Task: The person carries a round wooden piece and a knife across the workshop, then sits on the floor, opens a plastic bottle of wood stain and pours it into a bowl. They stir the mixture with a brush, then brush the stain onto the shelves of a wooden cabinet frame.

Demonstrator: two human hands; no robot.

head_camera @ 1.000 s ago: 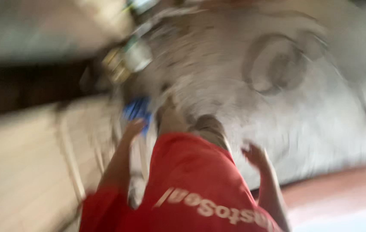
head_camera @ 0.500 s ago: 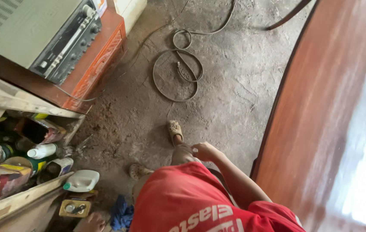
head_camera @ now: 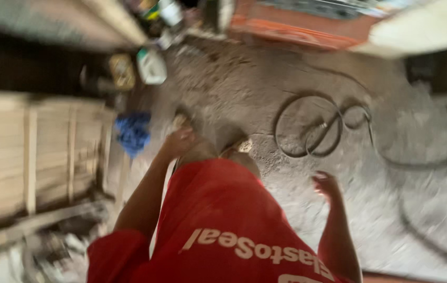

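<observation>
The view is blurred by motion. I look down my red shirt [head_camera: 218, 230] at a dusty concrete floor [head_camera: 265, 78]. My left hand [head_camera: 179, 142] hangs by my left side, near a crumpled blue cloth [head_camera: 132, 132] on the floor; it seems to hold nothing. My right hand [head_camera: 326, 183] hangs free on the right with its fingers loosely curled, apart from a coiled dark hose [head_camera: 318, 128]. My feet in sandals [head_camera: 241, 145] stand on the floor just ahead of the shirt.
A stack of pale wooden boards [head_camera: 34, 152] lies at the left. Small containers [head_camera: 150, 65] stand on the floor near a shelf at the top left. An orange box [head_camera: 297, 29] sits at the top. More hose [head_camera: 417, 162] trails to the right.
The view has swung round fast: the orange box and hose coil now lie ahead and to the right, the boards at the left. My left hand has come into view beside the blue cloth.
</observation>
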